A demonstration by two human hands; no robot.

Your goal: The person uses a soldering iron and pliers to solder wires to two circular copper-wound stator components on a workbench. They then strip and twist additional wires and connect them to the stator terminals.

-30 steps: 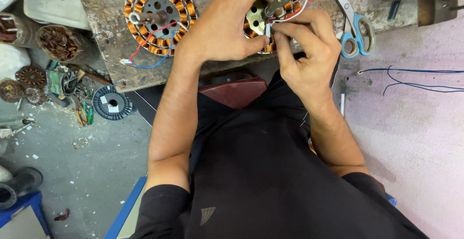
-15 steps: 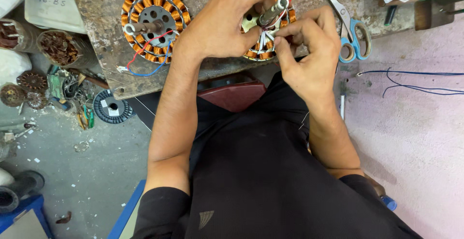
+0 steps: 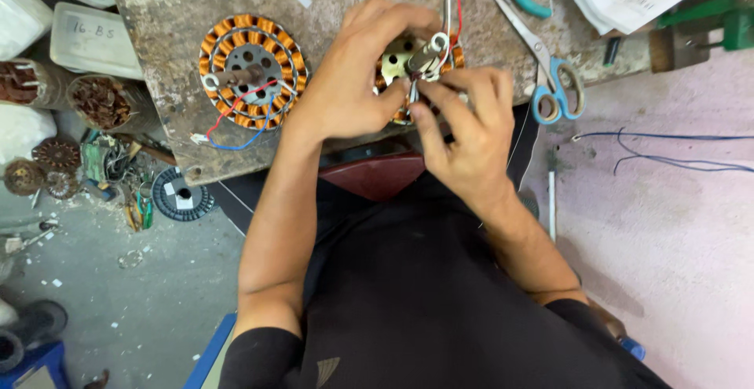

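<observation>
Compared with a moment earlier, the hands are seen lower on the worktop. At upper left a second copper-wound stator lies untouched. At upper centre, the left hand is closed around the stator, its steel shaft upright, while the right hand is pinched on its wires. Blue-handled scissors lie to the right.

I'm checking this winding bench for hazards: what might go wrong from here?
The copper-wound stator under both hands sits near the worn bench's front edge; a tug could tip it off. The left hand and right hand pinch thin leads at the metal shaft; these may snap or prick fingers. The open blue-handled scissors lie close beside the right hand.
</observation>
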